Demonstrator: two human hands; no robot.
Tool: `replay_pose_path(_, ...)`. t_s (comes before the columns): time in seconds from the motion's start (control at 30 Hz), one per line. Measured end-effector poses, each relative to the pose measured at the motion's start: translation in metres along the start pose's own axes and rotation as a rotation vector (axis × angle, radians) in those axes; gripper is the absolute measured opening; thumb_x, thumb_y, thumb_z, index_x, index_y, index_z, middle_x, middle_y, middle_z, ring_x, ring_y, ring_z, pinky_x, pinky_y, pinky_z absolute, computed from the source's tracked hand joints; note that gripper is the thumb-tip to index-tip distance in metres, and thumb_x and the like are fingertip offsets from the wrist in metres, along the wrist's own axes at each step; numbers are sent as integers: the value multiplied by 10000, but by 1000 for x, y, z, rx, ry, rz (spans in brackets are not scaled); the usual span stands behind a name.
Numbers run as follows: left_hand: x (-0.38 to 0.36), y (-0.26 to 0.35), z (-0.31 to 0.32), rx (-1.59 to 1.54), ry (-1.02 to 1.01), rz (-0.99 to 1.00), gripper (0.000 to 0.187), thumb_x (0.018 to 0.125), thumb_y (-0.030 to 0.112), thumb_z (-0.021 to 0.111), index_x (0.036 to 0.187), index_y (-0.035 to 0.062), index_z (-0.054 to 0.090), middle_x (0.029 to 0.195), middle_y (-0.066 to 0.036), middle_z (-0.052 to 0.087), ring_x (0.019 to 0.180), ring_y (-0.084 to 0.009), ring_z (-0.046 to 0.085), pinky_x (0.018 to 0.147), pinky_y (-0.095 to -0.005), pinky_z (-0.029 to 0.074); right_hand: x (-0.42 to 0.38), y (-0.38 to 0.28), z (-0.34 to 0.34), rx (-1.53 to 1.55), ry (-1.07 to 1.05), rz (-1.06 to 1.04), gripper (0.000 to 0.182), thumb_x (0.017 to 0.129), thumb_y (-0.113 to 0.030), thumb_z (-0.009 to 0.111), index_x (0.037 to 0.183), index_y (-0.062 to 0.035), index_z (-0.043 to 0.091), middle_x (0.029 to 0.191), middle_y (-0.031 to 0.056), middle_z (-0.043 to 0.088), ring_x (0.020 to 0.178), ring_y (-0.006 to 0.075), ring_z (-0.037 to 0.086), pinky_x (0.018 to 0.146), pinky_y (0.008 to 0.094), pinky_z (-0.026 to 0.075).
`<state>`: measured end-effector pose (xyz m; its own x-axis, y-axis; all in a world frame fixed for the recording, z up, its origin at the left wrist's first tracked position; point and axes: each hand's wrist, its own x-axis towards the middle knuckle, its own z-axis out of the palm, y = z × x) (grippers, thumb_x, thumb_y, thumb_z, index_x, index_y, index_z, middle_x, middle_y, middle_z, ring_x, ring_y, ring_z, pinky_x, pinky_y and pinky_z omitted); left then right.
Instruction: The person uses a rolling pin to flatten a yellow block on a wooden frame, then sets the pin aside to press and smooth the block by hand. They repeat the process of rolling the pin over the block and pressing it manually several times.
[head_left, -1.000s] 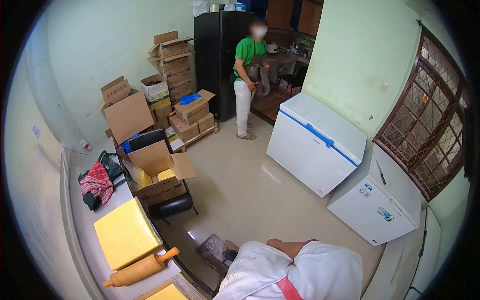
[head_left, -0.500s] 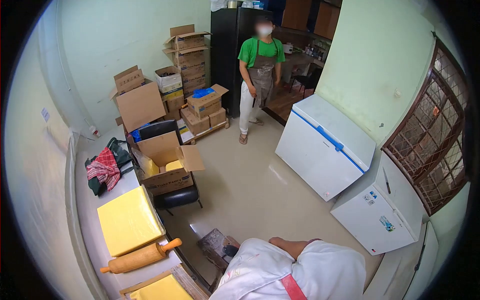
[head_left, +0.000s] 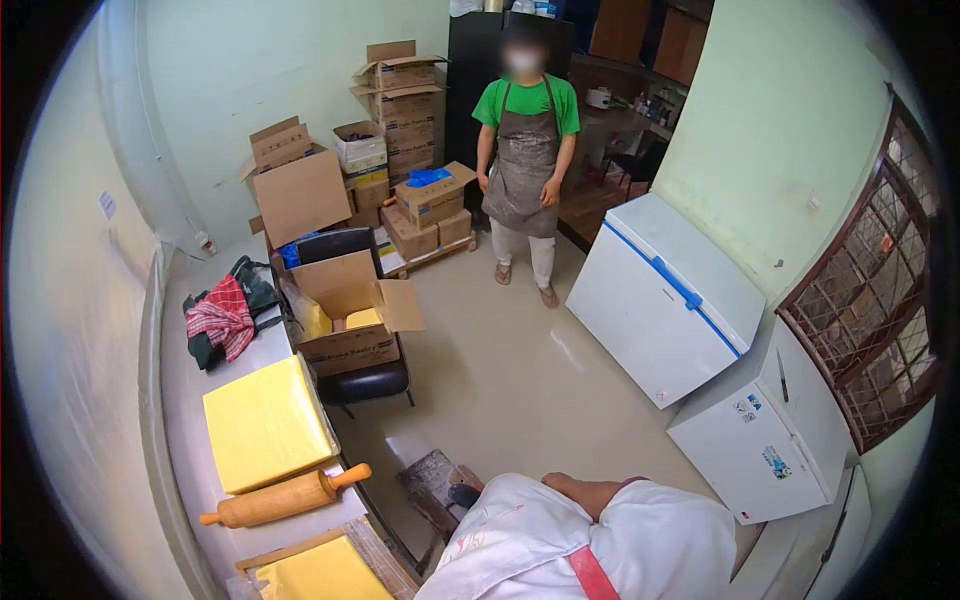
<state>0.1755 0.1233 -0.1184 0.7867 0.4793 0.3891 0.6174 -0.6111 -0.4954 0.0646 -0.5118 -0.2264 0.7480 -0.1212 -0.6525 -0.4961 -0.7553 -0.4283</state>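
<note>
A rolling pin [head_left: 285, 497] lies on the table [head_left: 185, 400], near left; neither hand of the wearer is in view.

the co-worker [head_left: 526, 150] in the green shirt and grey apron, side-on by the black fridge [head_left: 487, 80] a second ago, now faces the camera squarely with both arms down. they stand further out on the floor, between the stacked boxes [head_left: 432, 205] and the chest freezer [head_left: 672, 295]. the view itself sits slightly further right than before.

Bright, probably window-lit daylight; strong fisheye warping, dark corners.
</note>
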Motion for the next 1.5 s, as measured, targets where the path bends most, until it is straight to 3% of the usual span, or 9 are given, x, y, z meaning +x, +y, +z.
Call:
replay_pose_path(0.07, 0, 0, 2, -35, -2, -16, 794, 951, 603, 346, 1519, 50, 293, 1553, -157, 330, 1406, -334, 347, 1099, -539, 310, -5, 4, -3, -93, 15, -133, 288, 720, -260, 692, 932, -78, 761, 1032, 217, 702, 1026, 362, 666, 858, 435, 530)
replay_pose_path(0.17, -2, 3, -2, -82, -6, -43, 795, 954, 599, 339, 1520, 44, 286, 1554, -165, 324, 1406, -343, 345, 1101, -533, 312, 43, 52, 38, 37, -71, 163, 352, 828, -294, 606, 1089, -94, 731, 1185, 173, 679, 1118, 333, 637, 948, 433, 498)
replay_pose_path(0.27, -6, 3, 8, -131, -16, -74, 796, 957, 595, 333, 1522, 37, 280, 1555, -173, 319, 1405, -351, 343, 1104, -528, 315, 20, 17, 11, 104, -60, 150, 312, 777, -267, 663, 1011, -85, 759, 1145, 217, 680, 1093, 354, 654, 884, 416, 523)
replay_pose_path(0.7, -13, -10, 41, -288, -55, -236, 800, 969, 579, 305, 1530, 11, 252, 1561, -209, 297, 1403, -386, 335, 1114, -502, 326, -1, -10, -9, 8, -149, 174, 329, 806, -299, 646, 1034, -90, 757, 1160, 197, 686, 1119, 338, 647, 934, 416, 509)
replay_pose_path(0.77, 13, 1, -14, -351, -423, -310, 779, 988, 396, 453, 1582, 61, 74, 1642, -193, 93, 1519, -332, 123, 1183, -510, 219, 4, -19, -20, 34, -74, 179, 333, 809, -316, 644, 1017, -83, 761, 1153, 203, 686, 1111, 335, 652, 936, 422, 509)
replay_pose_path(0.87, 23, -4, -52, -386, -558, -341, 804, 978, 369, 479, 1585, 78, 40, 1651, -170, 49, 1525, -304, 104, 1194, -495, 206, 36, 5, -9, -57, -41, 12, 351, 804, -321, 647, 1025, -71, 754, 1127, 221, 685, 1071, 349, 662, 911, 433, 518)
replay_pose_path(1.07, 21, -5, -52, -440, -528, -359, 821, 971, 357, 495, 1587, 84, 25, 1654, -158, 42, 1527, -302, 98, 1199, -496, 196, 46, -61, -55, -197, 4, -46, 349, 854, -308, 603, 1071, -56, 712, 1087, 177, 701, 1027, 355, 655, 900, 427, 510)
replay_pose_path(1.2, 23, -3, -50, -399, -564, -346, 814, 976, 367, 481, 1588, 92, 19, 1656, -150, 33, 1527, -298, 94, 1198, -497, 197, 47, -116, -79, -110, 52, -341, 387, 886, -335, 553, 1108, -55, 702, 1109, 206, 690, 1033, 372, 652, 926, 449, 505)
replay_pose_path(1.5, 17, -1, -31, -383, -500, -345, 807, 984, 391, 471, 1591, 115, 16, 1657, -144, 47, 1529, -288, 92, 1188, -510, 211, 54, -177, -77, -77, 0, -378, 334, 900, -284, 613, 1130, -45, 651, 1015, 153, 720, 945, 310, 685, 839, 402, 537)
